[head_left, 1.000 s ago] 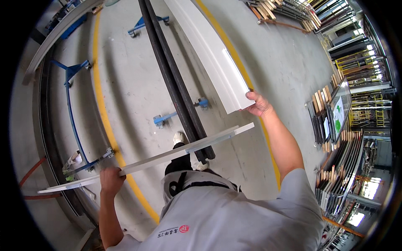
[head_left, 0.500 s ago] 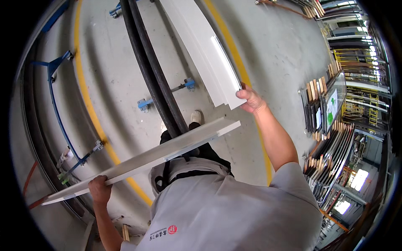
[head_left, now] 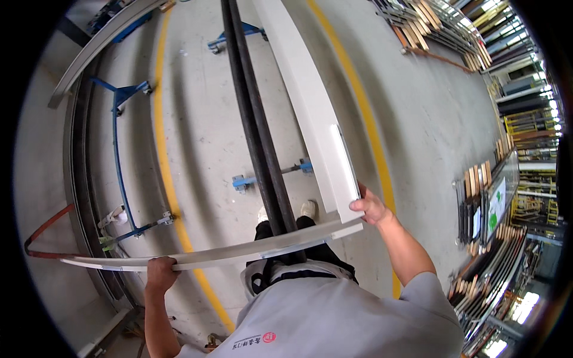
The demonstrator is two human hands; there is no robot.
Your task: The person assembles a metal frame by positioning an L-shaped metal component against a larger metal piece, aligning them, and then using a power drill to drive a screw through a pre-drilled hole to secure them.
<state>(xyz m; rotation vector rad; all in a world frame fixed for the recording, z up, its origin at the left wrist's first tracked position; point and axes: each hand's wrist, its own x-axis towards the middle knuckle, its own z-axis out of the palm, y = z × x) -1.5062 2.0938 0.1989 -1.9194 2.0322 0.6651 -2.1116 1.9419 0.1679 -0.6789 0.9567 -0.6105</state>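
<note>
My left hand (head_left: pixel 161 273) is closed round a long pale frame profile (head_left: pixel 221 255) that runs crosswise in front of my waist. My right hand (head_left: pixel 371 206) grips the near end of a second, white frame profile (head_left: pixel 316 113), with the thumb on top of its edge. That white profile stretches away from me toward the far side. The two profiles meet close to my right hand, forming a corner; whether they touch cannot be made out. A metal strip (head_left: pixel 296 247) lies along the near side of the crosswise profile.
Two dark padded bars (head_left: pixel 255 119) run lengthwise under the profiles on a blue-footed stand (head_left: pixel 242 182). A blue wheeled frame (head_left: pixel 117 149) stands left, beside a yellow floor line (head_left: pixel 162 143). Another long profile (head_left: pixel 107 45) lies far left. Racks of frames (head_left: pixel 492 191) fill the right.
The crosswise profile has swung level, its right end now by the white profile's near end. My view has shifted left, and another long profile shows at the far left.
</note>
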